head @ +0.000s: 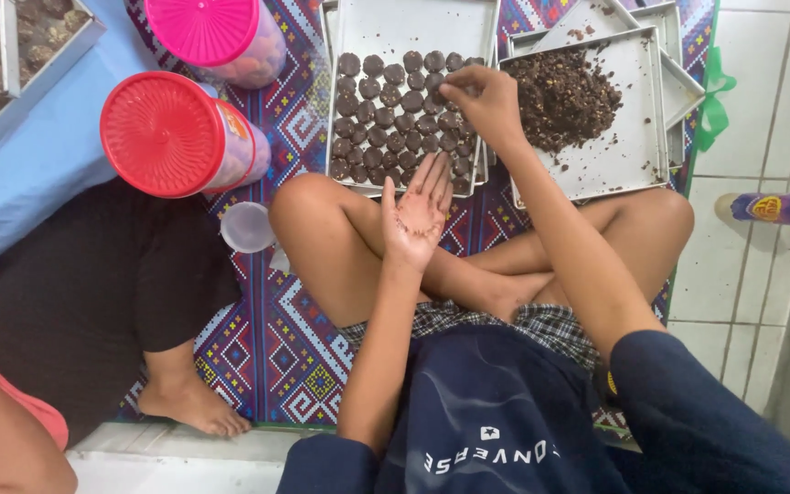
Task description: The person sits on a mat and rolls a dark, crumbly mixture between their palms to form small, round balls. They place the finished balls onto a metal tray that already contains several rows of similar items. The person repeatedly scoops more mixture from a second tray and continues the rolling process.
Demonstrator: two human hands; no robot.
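Metal tray (413, 27) of dark round pieces (395, 119), both hands just over it.
My right hand (482, 105) pinches at a piece on the tray's right edge; my left hand (418, 215) lies spread, palm up, at its near rim. The crumb pile (564, 96) sits just right of the tray, nearest the right hand.

Red-lidded jar (171, 135), pink-lidded jar (217, 37), small clear cup (247, 227), patterned mat (267, 338), bottle (779, 209) on white tiles

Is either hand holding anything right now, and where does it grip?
The left hand lies open, palm up, holding nothing. The right hand fingertips touch a small round dark-brown cookie on the metal tray; a grip cannot be told.
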